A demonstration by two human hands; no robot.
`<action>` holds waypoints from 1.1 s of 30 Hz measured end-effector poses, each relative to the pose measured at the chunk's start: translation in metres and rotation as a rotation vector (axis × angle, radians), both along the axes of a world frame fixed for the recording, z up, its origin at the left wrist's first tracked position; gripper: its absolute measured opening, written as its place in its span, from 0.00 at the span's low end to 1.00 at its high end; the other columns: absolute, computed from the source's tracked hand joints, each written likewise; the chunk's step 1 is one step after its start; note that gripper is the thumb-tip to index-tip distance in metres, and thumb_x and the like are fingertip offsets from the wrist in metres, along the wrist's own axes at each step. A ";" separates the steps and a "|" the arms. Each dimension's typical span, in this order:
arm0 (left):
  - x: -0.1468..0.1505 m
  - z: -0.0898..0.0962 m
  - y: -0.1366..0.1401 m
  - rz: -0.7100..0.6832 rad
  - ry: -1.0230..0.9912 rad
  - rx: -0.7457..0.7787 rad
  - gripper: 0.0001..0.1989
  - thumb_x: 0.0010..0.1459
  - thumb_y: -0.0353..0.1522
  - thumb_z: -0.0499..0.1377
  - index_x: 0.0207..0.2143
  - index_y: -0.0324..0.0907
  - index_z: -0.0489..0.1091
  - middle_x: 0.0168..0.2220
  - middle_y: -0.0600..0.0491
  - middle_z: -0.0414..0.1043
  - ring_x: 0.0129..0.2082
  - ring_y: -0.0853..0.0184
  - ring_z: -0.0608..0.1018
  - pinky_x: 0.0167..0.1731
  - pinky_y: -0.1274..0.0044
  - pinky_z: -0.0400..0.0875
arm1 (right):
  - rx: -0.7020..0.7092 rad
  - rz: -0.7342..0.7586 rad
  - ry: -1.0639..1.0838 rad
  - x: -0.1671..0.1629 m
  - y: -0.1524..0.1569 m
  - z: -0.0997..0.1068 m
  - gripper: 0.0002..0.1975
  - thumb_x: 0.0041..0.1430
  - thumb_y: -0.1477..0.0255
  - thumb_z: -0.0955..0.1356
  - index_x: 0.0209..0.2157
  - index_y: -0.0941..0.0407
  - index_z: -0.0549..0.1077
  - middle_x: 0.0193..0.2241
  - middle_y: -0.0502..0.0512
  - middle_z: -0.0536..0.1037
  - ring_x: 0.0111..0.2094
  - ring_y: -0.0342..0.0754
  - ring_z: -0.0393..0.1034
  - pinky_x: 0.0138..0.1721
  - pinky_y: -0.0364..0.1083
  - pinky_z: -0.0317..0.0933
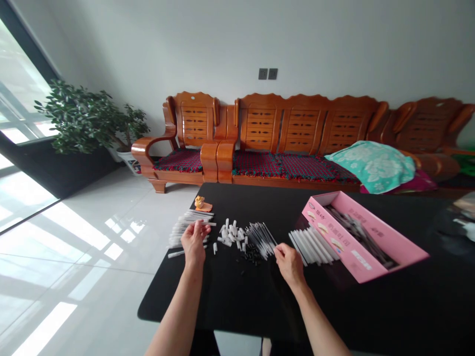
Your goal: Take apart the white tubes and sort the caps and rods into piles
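My left hand (pixel 193 243) is closed in a pinch on a slim white pen barrel (pixel 209 224), held above a pile of similar white barrels (pixel 181 228). My right hand (pixel 290 265) has its fingertips pinched at the near end of a thin pen refill, at the right edge of a fanned bunch of refills (pixel 261 236). Between the hands lie short white pen caps (pixel 230 231) in a loose heap. Small black plugs (pixel 252 255) are scattered just below the refills. Thicker white pens (pixel 313 245) lie side by side to the right of my right hand.
A pink box (pixel 371 267) holding dark sticks stands at the right of the black table (pixel 237 301). An orange figurine (pixel 200 202) sits near the far left corner. Wooden sofas (pixel 260 123) line the wall behind; a potted plant (pixel 89 118) stands at left.
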State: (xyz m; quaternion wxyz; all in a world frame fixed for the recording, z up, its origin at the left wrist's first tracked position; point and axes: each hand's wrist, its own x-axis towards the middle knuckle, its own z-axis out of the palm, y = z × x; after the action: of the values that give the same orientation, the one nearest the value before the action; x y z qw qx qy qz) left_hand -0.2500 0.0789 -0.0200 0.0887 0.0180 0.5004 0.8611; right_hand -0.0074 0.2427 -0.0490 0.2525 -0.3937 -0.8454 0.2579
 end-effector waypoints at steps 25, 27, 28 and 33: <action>0.085 0.019 0.017 -0.619 0.183 -0.150 0.20 0.48 0.42 0.67 0.40 0.38 0.78 0.33 0.47 0.76 0.31 0.64 0.75 0.32 0.75 0.69 | -0.787 0.379 0.440 -0.043 -0.058 0.043 0.24 0.56 0.50 0.65 0.30 0.60 0.72 0.17 0.50 0.72 0.14 0.40 0.64 0.15 0.38 0.53; 0.075 0.020 0.013 -0.561 0.166 -0.126 0.23 0.48 0.43 0.67 0.43 0.38 0.77 0.31 0.48 0.75 0.28 0.66 0.74 0.28 0.78 0.67 | -0.857 0.398 0.453 -0.040 -0.057 0.040 0.24 0.55 0.51 0.67 0.30 0.60 0.72 0.17 0.50 0.73 0.14 0.40 0.64 0.14 0.38 0.53; 0.069 0.021 0.012 -0.547 0.170 -0.112 0.22 0.49 0.44 0.66 0.41 0.37 0.77 0.27 0.50 0.73 0.25 0.69 0.71 0.26 0.79 0.65 | -0.888 0.410 0.451 -0.038 -0.056 0.038 0.24 0.55 0.51 0.67 0.30 0.60 0.72 0.17 0.50 0.73 0.14 0.40 0.64 0.14 0.37 0.53; 0.057 0.023 0.011 -0.616 0.193 -0.126 0.19 0.49 0.44 0.66 0.35 0.37 0.78 0.23 0.53 0.69 0.21 0.73 0.66 0.22 0.81 0.61 | -0.981 0.490 0.438 -0.041 -0.057 0.037 0.27 0.54 0.48 0.66 0.32 0.61 0.72 0.17 0.51 0.74 0.15 0.40 0.65 0.16 0.37 0.56</action>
State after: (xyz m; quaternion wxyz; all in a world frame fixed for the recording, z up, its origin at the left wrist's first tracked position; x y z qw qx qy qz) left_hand -0.1925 0.0901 0.0029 0.2982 0.2443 0.5296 0.7556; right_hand -0.0480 0.1856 -0.0116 0.1428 -0.1953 -0.6217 0.7450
